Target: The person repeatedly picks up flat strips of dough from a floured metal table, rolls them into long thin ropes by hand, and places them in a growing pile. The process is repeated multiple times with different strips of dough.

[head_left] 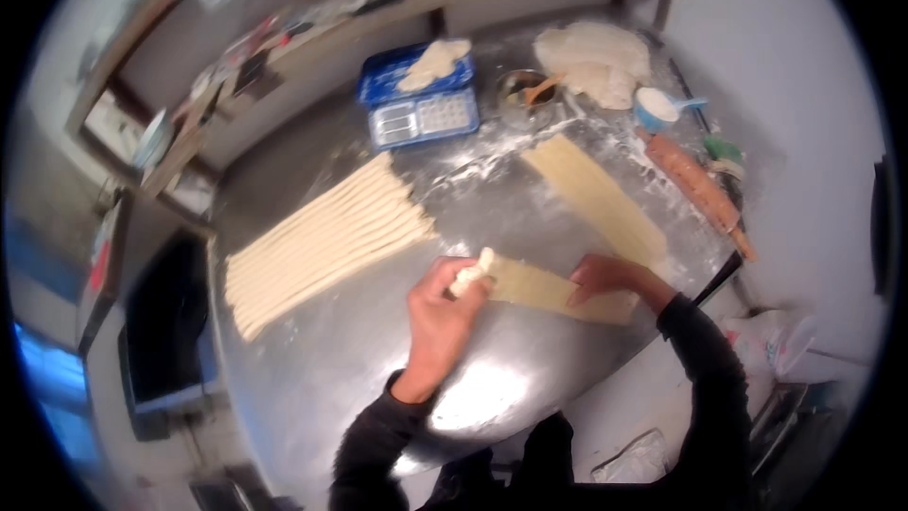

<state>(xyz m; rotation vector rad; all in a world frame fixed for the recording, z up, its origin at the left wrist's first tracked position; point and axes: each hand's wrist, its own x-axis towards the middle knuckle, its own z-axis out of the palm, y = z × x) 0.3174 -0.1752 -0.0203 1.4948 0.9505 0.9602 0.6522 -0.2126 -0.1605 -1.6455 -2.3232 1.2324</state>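
Note:
My left hand [442,322] is closed around a small pale lump of dough [470,277], with part of it sticking up between thumb and fingers. The lump meets the left end of a flat, yellowish dough strip [530,290] on the metal table. Over the right part of that strip is my right hand [605,277], its fingers bent together and touching the dough. Beyond it a second flat dough strip [601,199] lies slantwise. To the left, many thin dough ropes [331,237] lie side by side in a row.
On the metal table [331,369] stand a blue scale [421,118] with dough on it, a bowl [525,99] with a wooden spoon and a blue cup [654,114] of white powder. A large dough piece [596,61] and a rolling pin [695,185] lie at the right.

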